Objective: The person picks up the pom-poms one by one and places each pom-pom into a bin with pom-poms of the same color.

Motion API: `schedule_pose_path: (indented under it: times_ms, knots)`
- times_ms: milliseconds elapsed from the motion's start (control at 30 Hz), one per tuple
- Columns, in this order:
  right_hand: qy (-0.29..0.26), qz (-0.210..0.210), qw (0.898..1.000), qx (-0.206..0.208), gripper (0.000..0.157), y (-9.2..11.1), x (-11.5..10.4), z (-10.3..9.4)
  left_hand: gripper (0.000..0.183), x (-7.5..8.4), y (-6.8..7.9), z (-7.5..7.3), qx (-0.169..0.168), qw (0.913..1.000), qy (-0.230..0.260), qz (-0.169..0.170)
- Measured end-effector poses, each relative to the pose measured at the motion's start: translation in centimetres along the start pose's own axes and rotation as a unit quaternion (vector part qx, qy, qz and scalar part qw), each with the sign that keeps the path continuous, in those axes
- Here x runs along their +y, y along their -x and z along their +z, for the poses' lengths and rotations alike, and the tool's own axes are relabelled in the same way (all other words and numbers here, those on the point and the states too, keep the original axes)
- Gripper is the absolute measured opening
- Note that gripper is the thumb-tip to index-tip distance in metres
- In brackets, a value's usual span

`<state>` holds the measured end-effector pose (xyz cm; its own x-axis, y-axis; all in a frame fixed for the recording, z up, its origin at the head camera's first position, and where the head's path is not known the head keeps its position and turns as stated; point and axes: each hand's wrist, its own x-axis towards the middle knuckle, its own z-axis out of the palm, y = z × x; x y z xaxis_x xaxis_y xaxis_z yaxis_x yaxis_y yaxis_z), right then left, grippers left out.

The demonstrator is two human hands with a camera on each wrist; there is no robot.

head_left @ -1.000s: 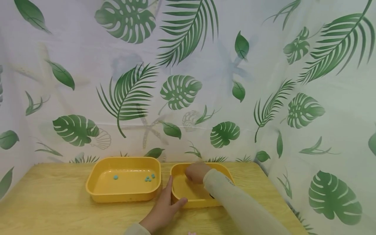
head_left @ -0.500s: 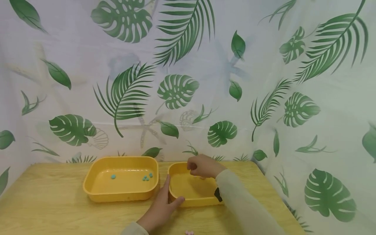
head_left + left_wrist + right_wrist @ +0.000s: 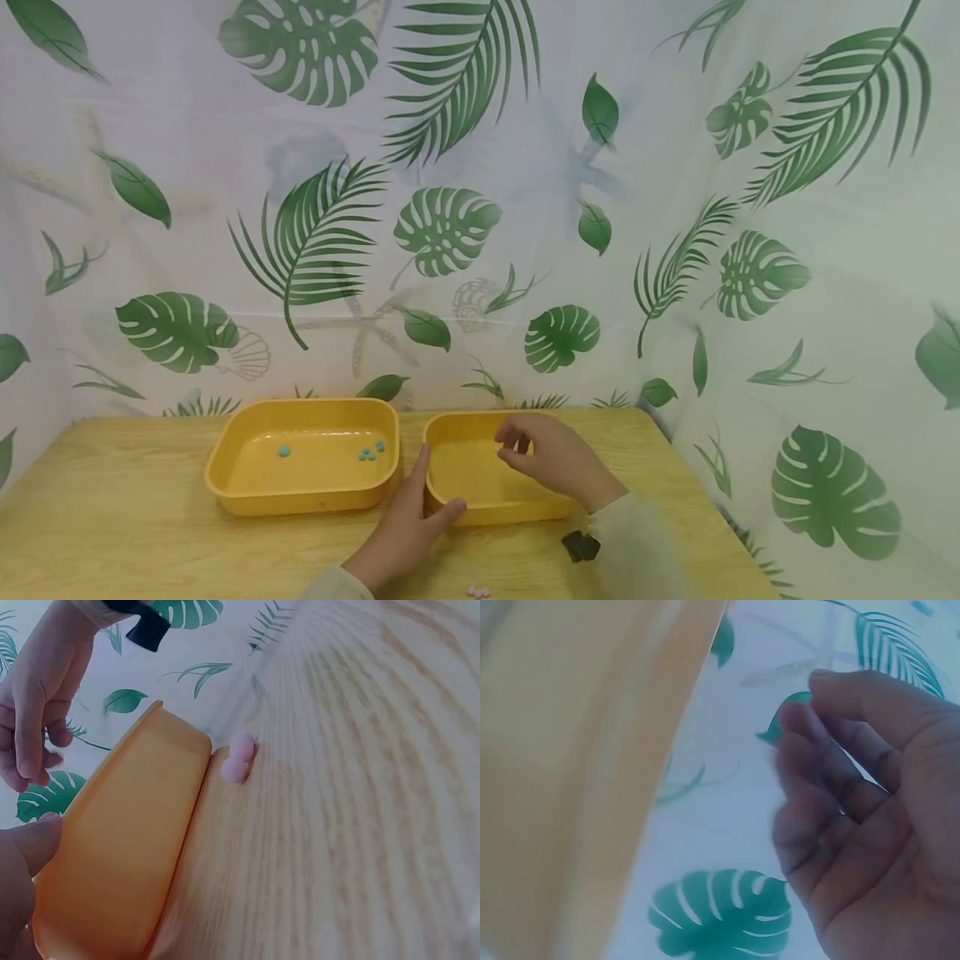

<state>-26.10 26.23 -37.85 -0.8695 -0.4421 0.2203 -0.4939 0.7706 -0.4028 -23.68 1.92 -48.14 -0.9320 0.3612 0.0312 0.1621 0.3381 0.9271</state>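
On the wooden table stands a yellow tray (image 3: 480, 514) at the right. My left hand (image 3: 403, 523) rests against its near left corner, fingers straight along the left wall and thumb spread to the front. In the left wrist view the thumb lies at the rim. Over the same tray hovers my right hand (image 3: 551, 458), its fingers loosely bent. The right wrist view shows no object between these fingers (image 3: 802, 720). A small pale pink spot (image 3: 498, 450) shows by its fingertips in the head view; whether it is held or lies behind them I cannot tell.
A larger yellow tray (image 3: 303, 503) at the left holds several small blue-green balls (image 3: 367, 454). Small pink balls (image 3: 478, 592) lie on the table near the front edge. A leaf-print cloth (image 3: 465, 333) hangs behind the table.
My right hand has lifted from inside the right tray and moved back toward me and to the right, its fingers loosening. My left hand keeps its place at the tray corner.
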Motion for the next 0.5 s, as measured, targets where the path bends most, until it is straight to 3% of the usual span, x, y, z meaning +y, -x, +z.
schedule_pose_path:
  times_ms: [200,500]
  knots:
    - [-0.068,-0.027,0.997,0.034,0.005,2.4,-0.1,0.8,0.104,0.0,-0.1,0.2,-0.006,0.9998,-0.006,0.016]
    - [-0.073,-0.018,0.996,-0.05,0.007,4.0,-0.1,0.9,0.105,-0.2,0.1,0.0,0.004,0.9999,-0.01,0.003]
